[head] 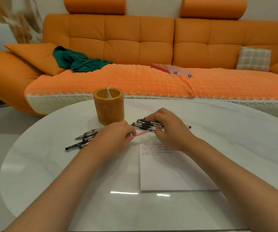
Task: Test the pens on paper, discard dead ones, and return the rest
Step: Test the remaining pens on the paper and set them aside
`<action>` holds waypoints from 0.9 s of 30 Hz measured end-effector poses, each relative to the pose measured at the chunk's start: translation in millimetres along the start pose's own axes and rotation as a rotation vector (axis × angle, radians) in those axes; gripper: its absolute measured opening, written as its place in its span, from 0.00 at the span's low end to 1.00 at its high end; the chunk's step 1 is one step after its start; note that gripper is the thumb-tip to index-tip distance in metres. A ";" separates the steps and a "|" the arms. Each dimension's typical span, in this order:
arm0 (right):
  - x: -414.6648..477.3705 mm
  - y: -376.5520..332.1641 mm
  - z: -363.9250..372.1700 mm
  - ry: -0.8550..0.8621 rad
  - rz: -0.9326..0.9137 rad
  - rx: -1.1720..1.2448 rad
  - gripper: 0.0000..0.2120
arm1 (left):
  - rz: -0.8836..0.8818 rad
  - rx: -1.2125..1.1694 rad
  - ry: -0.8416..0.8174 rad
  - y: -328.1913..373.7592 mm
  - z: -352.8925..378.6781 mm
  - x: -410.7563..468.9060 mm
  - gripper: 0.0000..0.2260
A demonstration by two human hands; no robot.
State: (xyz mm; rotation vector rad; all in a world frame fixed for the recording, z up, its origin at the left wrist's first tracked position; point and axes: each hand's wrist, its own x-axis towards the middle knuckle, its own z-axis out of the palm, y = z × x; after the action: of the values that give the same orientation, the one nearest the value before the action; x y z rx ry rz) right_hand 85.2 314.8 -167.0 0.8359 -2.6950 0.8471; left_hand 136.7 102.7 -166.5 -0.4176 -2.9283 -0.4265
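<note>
Holding what, those two hands?

Both are holding one red pen (143, 132) between them, low over the tabletop (235, 139). The left hand (116, 137) is pinching one end with curled fingers (130, 130). The right hand (170, 129) is gripping the other end with its fingers (158, 133) bent round it.

Is the right one gripping the cap or the barrel?

I cannot tell, because its fingers are covering that end. It is possibly also brushing the pens lying under it.

Where are the other pens lying?

They are lying in two heaps. The left heap of black pens (83, 140) is sitting beside the left wrist, partly hidden by it. The right heap of black pens (144, 123) is lying just beyond the red pen, with the right hand arching over it.

And the paper?

A white sheet of paper (165, 171) is lying flat near the person, and the right forearm is crossing its upper corner. Rows of small black and red marks are showing along its top.

Is the holder standing close by?

An orange pen pot (109, 108) is standing upright just behind the left hand, between the two heaps.

Anything lying farther off?

An orange sofa (135, 47) is filling the background. A green cloth (78, 60), a clear plastic box (180, 70) and a checked cushion (253, 58) are lying on it.
</note>
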 end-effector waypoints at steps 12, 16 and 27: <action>-8.2 9.4 -19.1 -0.140 -0.061 -0.028 0.10 | -0.011 -0.181 -0.041 10.2 7.0 6.0 0.10; -15.0 15.5 -21.8 -0.165 -0.044 -0.070 0.12 | -0.018 -0.182 -0.002 12.1 9.5 5.7 0.08; -19.9 11.5 -19.8 -0.184 -0.104 -0.166 0.05 | -0.059 -0.435 0.083 30.9 17.8 5.7 0.04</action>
State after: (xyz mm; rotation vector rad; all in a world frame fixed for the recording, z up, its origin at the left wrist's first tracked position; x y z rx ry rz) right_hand 95.3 343.1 -162.9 1.0499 -2.7996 0.5393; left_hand 138.4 137.9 -174.3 -0.3524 -2.7599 -1.0689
